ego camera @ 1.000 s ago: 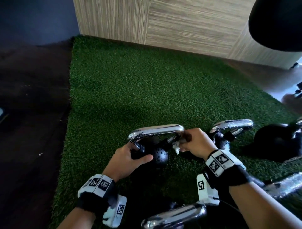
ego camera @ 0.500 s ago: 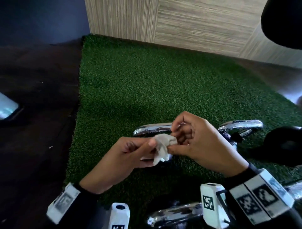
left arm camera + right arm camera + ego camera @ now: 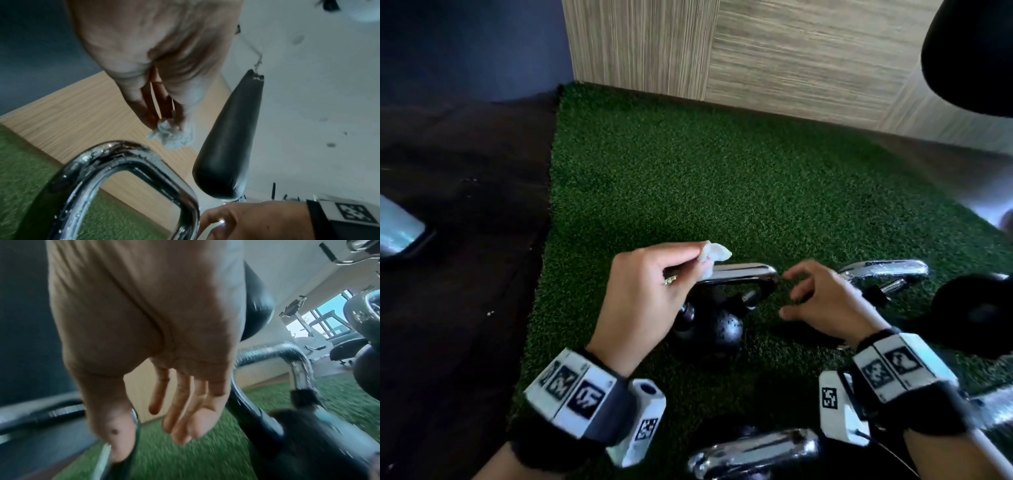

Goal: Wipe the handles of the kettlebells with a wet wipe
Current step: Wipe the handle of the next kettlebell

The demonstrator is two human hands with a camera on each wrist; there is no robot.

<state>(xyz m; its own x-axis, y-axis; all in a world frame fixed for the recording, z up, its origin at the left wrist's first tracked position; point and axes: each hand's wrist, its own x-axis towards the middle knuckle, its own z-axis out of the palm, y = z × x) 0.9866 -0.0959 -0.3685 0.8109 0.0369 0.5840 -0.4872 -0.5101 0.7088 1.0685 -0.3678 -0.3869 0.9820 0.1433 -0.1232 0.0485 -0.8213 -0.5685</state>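
My left hand [image 3: 643,284] pinches the crumpled wipe [image 3: 714,255] just above the shiny handle [image 3: 739,274] of the kettlebell [image 3: 717,325] on the grass mat [image 3: 722,178]. At 3 o'clock, my right hand [image 3: 822,301] hangs loose, holding nothing.

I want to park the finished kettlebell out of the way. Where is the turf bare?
Bare turf runs from the chrome handle back to the wood-panelled wall. Crowded: right and near side, where other kettlebells sit.
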